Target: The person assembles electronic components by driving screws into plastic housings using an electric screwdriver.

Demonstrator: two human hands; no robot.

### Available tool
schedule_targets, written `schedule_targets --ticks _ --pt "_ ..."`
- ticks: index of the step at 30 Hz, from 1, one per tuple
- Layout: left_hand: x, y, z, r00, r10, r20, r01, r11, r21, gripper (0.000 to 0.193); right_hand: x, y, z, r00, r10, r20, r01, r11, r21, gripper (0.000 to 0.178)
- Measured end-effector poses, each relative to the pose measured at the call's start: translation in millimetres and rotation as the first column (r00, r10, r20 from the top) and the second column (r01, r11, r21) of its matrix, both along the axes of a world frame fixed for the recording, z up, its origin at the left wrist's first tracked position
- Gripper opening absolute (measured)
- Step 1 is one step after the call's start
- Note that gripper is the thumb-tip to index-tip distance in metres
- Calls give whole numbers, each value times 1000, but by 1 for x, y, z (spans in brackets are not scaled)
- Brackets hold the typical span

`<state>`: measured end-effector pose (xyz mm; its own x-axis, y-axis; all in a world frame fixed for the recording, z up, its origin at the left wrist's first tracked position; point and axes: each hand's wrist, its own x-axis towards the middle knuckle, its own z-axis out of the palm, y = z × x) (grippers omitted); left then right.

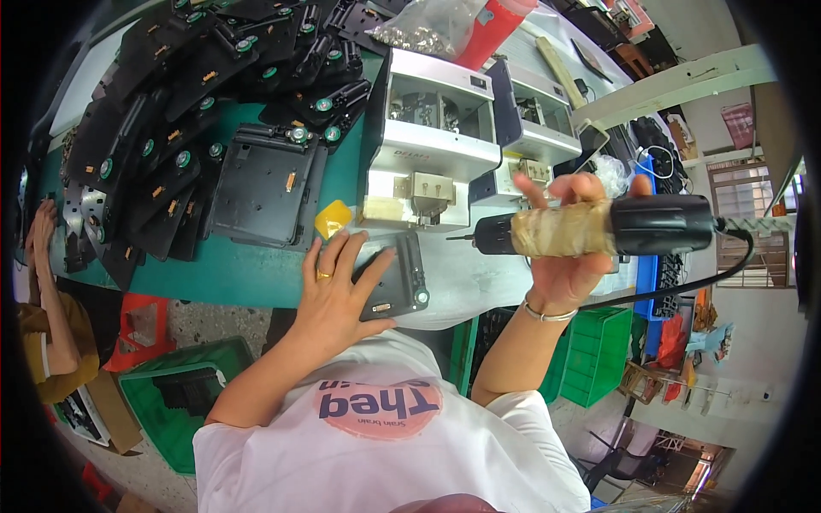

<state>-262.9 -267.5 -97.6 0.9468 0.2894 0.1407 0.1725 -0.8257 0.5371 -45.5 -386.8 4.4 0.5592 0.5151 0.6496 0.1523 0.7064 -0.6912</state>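
My right hand (571,272) is wrapped round a black electric screwdriver (663,224) with tan tape about its middle. The bit points left, raised over the table in front of the screw feeder. My left hand (336,291) lies with fingers spread on a black plastic housing (395,278) near the table's front edge, palm down. Part of the housing is hidden under that hand. Just beyond the fingertips is a yellow square piece (333,219). A grey-white screw feeder (432,145) with a small front block stands behind the housing.
Many black housings (184,154) with round green-edged parts pile up at the left and back. A second screw feeder (539,111), a red container (496,34) and a clear bag of small metal parts (423,38) are behind. Green crates (597,355) stand below. A co-worker's arm (51,291) is at far left.
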Motion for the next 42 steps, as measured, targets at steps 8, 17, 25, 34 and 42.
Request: schedule_targets --ticks 8,17,25,34,42 --pt "3 2 1 1000 6 -10 -6 1000 10 93 2 22 -3 988 68 -136 -58 995 78 78" --pt "26 20 54 938 37 344 -30 999 -27 47 -14 28 21 964 -251 -89 262 954 145 87" --pt "170 91 107 895 -118 430 -120 865 487 28 -13 11 12 979 -162 -123 183 964 191 65" --pt "190 98 105 985 -76 154 -29 810 586 26 -7 7 -6 932 -317 -177 346 922 172 51" --pt "112 52 108 876 -90 475 -41 966 257 41 -22 5 -4 930 -368 26 365 910 -195 83"
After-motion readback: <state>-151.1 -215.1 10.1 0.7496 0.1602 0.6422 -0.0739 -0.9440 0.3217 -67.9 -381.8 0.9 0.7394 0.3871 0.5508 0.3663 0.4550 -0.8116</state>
